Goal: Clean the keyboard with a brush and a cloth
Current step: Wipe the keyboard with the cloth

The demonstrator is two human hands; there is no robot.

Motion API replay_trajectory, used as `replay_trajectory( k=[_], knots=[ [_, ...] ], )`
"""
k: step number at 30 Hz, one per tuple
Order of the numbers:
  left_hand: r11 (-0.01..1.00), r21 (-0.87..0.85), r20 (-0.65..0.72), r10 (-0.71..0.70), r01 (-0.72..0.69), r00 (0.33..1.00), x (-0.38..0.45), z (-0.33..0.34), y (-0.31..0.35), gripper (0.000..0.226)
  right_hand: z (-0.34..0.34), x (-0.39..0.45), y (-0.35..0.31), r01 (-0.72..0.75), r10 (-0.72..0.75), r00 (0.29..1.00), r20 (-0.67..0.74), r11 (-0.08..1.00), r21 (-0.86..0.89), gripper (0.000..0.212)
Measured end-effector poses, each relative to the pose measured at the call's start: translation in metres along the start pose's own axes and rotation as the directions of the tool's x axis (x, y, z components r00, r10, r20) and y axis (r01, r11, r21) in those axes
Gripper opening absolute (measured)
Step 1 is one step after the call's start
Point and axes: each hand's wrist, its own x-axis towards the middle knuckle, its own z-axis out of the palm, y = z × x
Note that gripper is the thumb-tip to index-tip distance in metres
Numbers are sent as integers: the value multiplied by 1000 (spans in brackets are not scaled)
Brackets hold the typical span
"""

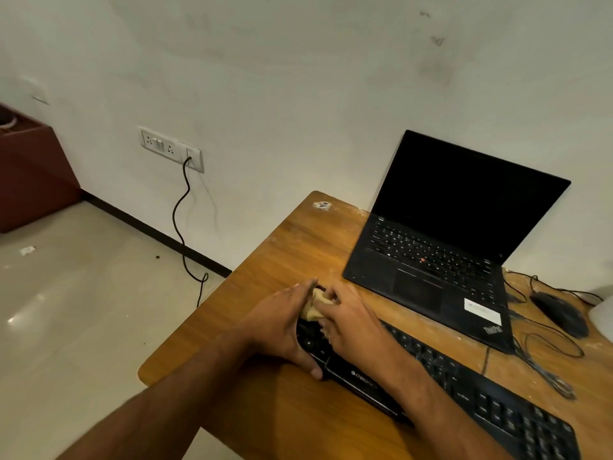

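Observation:
A black external keyboard lies diagonally on the wooden table, running from the middle toward the lower right. My left hand clasps the keyboard's left end, thumb on its front edge. My right hand presses a small crumpled yellowish cloth onto the keys at the far left corner, fingers curled over it. Both hands hide most of the cloth and the left keys. No brush is in view.
An open black laptop with a dark screen stands behind the keyboard. A black mouse and loose cables lie at the right. A wall socket with a hanging cord is on the left, above the tiled floor.

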Motion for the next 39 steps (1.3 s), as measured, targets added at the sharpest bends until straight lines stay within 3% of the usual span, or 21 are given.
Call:
replay_trajectory(
  k=[5, 10, 14, 17, 20, 24, 27, 32, 34, 39],
  knots=[
    [1000, -11, -8, -2, 2, 1000, 0, -1, 2, 154, 10, 22, 2, -161, 162, 981, -108, 987, 17, 21],
    [1000, 24, 13, -15, 15, 1000, -1, -1, 1, 156, 8, 0, -14, -98, 98, 995, -10, 992, -82, 41],
    [999, 46, 15, -10, 10, 1000, -1, 0, 4, 156, -11, -12, -8, -57, 48, 994, 99, 994, 91, 32],
    [1000, 10, -8, -6, 6, 1000, -2, -2, 6, 149, -13, 4, 4, -144, 152, 987, -59, 981, 131, 30],
    [1000, 6, -28, 1, 0, 1000, -3, -3, 10, 151, -1, 16, 0, -155, 156, 987, -33, 987, 29, 24],
    [1000, 25, -20, -16, 16, 1000, -2, -2, 7, 155, 4, 0, -14, -134, 129, 991, -40, 978, -161, 44],
    [999, 34, -25, -19, 19, 1000, 0, 0, 2, 157, -1, -10, -26, -130, 120, 991, -55, 960, -249, 44],
    [999, 35, -18, -7, 8, 1000, 0, 0, 4, 156, -10, -10, -27, -118, 120, 991, -60, 993, 32, 23],
    [1000, 16, -48, 16, -16, 999, -1, 0, 5, 150, -5, 1, -17, -151, 157, 976, -151, 987, 49, 16],
    [1000, 31, -31, 2, -1, 1000, -1, 0, 3, 156, 6, 1, -18, -158, 162, 984, -75, 986, 56, 20]
  ],
)
